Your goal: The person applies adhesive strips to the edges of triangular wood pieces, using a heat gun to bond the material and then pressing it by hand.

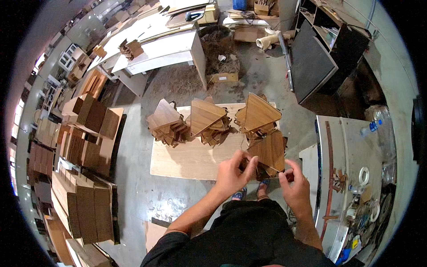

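My left hand [233, 171] grips the lower left edge of a brown triangular wood panel [269, 151] held above the floor. My right hand [294, 184] pinches the panel's lower right corner. Just beyond it, three piles of similar triangular wood pieces stand on a pale plywood board [187, 160]: a left pile [165, 122], a middle pile [205, 120] and a right pile [259, 115]. My feet in blue sandals show below the panel.
Stacks of brown veneered boards [86, 178] fill the left side. A white table [164, 51] stands at the back. A white bench [351, 164] on the right carries tape rolls and wood strips. A dark cabinet [316, 62] leans at the back right.
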Tool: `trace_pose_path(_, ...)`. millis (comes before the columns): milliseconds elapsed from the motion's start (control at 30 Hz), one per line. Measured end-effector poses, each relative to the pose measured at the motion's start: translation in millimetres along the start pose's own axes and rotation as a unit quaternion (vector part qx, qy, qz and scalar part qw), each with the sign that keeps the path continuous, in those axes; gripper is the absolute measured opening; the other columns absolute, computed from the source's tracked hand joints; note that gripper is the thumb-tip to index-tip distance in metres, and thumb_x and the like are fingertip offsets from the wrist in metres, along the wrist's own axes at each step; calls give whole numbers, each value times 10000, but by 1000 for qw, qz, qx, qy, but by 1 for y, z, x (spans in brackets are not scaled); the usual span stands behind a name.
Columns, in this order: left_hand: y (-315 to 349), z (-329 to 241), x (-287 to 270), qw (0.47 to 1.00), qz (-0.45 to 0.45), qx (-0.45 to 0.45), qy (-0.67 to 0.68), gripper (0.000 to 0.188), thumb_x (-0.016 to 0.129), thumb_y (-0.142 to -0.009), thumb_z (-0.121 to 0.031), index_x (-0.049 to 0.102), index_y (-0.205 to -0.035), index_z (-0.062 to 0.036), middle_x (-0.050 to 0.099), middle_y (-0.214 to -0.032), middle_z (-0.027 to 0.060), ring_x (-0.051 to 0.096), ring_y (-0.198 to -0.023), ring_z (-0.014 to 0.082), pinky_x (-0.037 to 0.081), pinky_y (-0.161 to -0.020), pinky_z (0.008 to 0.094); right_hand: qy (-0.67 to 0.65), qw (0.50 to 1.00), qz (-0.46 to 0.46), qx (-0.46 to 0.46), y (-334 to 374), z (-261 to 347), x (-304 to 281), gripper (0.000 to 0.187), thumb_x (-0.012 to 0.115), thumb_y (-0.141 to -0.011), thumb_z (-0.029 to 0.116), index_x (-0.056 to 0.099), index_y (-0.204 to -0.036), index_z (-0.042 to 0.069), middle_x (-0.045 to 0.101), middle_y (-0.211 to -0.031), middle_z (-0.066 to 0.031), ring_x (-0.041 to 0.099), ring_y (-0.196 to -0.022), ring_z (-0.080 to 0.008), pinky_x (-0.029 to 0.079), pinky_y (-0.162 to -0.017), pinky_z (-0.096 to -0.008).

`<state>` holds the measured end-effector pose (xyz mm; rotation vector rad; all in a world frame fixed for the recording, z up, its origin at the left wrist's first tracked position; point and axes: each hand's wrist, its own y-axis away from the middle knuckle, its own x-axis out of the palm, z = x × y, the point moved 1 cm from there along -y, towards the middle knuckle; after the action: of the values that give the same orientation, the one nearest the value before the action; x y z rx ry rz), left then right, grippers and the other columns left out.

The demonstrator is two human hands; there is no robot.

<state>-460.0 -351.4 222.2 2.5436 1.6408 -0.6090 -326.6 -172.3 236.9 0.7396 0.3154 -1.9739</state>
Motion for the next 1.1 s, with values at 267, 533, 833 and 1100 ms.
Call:
trace_pose_path(267, 47, -3, 47, 977, 178, 69, 98, 369, 784, -912, -71, 592, -1226, -46, 677, -929, 47, 638, -789, 136, 531, -662, 299, 2, 995, -102, -21, 64, -6, -4, 203, 674, -1004, 142, 672, -1142, -6, 698, -891, -123, 668, -799, -185, 536, -735, -332)
trace_pose_path(533, 91, -57, 104, 918, 343, 124, 156, 303, 764, -924, -50, 626, -1194, -40, 700, -997, 50, 636, -812, 125, 533, -723, 294, -32, 975, -221, 1, 131, -38, -49, 154, 697, -977, 135, 697, -1057, 4, 736, -960, -174, 722, -905, -367, 554, -787, -422)
trace_pose_path(833, 173, -115, 227, 852, 439, 142, 248, 306, 741, -891, 4, 615, -1167, -36, 697, -1038, 65, 639, -864, 119, 536, -766, 299, -27, 945, -310, 99, 260, -132, -112, 200, 731, -907, 137, 612, -858, -16, 611, -762, -185, 617, -704, -328, 476, -658, -423)
trace_pose_path(1100, 210, -152, 289, 817, 524, 95, 221, 318, 754, -854, -6, 608, -1135, -31, 678, -1035, 76, 663, -937, 141, 543, -819, 297, -135, 934, -299, 144, 313, -174, -144, 152, 692, -913, 103, 665, -1005, -15, 690, -876, -154, 663, -798, -256, 510, -739, -405)
